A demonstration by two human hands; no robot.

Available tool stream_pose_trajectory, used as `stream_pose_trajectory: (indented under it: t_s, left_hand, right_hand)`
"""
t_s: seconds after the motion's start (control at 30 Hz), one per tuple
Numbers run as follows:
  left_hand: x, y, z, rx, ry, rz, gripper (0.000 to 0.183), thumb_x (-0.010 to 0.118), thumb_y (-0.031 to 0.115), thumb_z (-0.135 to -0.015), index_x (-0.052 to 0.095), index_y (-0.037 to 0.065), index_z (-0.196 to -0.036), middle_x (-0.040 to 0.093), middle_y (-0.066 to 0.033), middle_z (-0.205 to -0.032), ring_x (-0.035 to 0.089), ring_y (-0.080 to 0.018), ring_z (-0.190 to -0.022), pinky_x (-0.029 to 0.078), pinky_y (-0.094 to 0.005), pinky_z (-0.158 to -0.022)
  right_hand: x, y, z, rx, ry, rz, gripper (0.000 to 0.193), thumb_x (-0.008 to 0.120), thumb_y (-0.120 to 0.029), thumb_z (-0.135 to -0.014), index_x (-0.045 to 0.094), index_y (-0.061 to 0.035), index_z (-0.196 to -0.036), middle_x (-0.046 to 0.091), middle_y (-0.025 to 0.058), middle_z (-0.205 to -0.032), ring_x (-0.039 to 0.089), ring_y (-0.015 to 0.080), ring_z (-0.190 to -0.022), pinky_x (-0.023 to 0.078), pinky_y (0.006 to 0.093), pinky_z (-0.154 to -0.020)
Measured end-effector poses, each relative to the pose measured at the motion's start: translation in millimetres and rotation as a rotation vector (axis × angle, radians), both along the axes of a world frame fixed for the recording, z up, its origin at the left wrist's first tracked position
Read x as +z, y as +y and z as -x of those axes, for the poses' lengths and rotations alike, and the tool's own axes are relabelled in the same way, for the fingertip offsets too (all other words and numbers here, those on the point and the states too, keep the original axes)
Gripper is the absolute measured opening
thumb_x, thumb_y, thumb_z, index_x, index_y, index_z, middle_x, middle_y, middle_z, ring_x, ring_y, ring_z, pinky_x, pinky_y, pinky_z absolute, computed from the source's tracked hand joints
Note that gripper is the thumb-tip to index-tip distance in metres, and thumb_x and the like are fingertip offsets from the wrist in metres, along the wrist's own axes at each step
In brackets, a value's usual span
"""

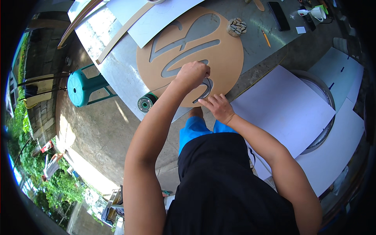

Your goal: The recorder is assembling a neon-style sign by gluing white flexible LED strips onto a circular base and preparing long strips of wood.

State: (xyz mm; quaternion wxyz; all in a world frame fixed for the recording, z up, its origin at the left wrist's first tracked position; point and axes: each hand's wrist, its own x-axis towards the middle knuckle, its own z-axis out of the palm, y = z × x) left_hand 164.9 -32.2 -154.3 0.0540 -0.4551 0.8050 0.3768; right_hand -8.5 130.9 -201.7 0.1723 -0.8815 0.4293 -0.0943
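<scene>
Shirt (227,172) foremost, left fingers (205,69) curl, grip hidden; spread right fingers (212,100) perhaps touch disc (230,55).

The left hand (193,74), fingers curled, is over the lower half of a round brown board (229,66); the right hand (218,109) is at its five o'clock edge. Around the board: phone (279,16) at two, spool (145,104) past seven, green stool (78,89) beyond eight.
</scene>
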Motion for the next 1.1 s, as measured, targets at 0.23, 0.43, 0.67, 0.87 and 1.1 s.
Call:
stream_pose_trajectory:
  t_s: [0.23,0.43,0.67,0.87,1.1]
  left_hand:
    - [-24,5,-1,-0.120,0.046,0.220,0.007,0.074,0.021,-0.084,0.077,0.016,-0.089,0.070,-0.0035,-0.089,0.066,-0.0261,-0.096,0.051,-0.0433,-0.082]
    - [-17,17,-6,-0.056,-0.034,0.307,0.011,0.075,0.018,-0.083,0.073,0.017,-0.094,0.066,-0.0013,-0.099,0.058,-0.0234,-0.106,0.040,-0.0454,-0.092]
    - [-20,142,-22,0.430,0.148,0.346,0.013,0.069,0.008,-0.084,0.067,0.010,-0.097,0.061,-0.0073,-0.094,0.060,-0.0283,-0.090,0.046,-0.0412,-0.078]
    - [-37,190,-21,0.577,0.152,0.293,0.032,0.069,0.005,-0.084,0.070,0.007,-0.116,0.065,-0.0107,-0.103,0.062,-0.0318,-0.096,0.051,-0.0439,-0.085]
    - [-41,201,-24,0.491,0.109,0.348,0.038,0.068,0.007,-0.086,0.068,0.009,-0.124,0.064,-0.0075,-0.114,0.062,-0.0295,-0.103,0.050,-0.0425,-0.083]
  right_hand:
    - [2,0,-1,-0.009,0.009,-0.018,0.044,0.055,-0.017,-0.092,0.061,-0.0210,-0.135,0.058,0.0029,-0.101,0.057,0.0211,-0.094,0.045,0.0389,-0.086]
    - [2,3,-4,-0.026,-0.014,-0.029,0.043,0.056,-0.017,-0.092,0.062,-0.0212,-0.134,0.059,0.0034,-0.102,0.057,0.0214,-0.094,0.045,0.0388,-0.086]
    - [2,4,-2,-0.085,-0.054,-0.051,0.039,0.057,-0.017,-0.091,0.066,-0.0222,-0.128,0.058,0.0020,-0.095,0.058,0.0212,-0.091,0.046,0.0369,-0.083]
    - [3,2,-7,-0.117,-0.120,-0.090,0.035,0.058,-0.016,-0.091,0.070,-0.0216,-0.123,0.058,0.0018,-0.093,0.058,0.0210,-0.089,0.046,0.0363,-0.081]
    - [3,3,-8,-0.161,-0.128,-0.104,0.036,0.059,-0.015,-0.090,0.071,-0.0239,-0.123,0.057,0.0020,-0.092,0.057,0.0213,-0.088,0.044,0.0371,-0.079]
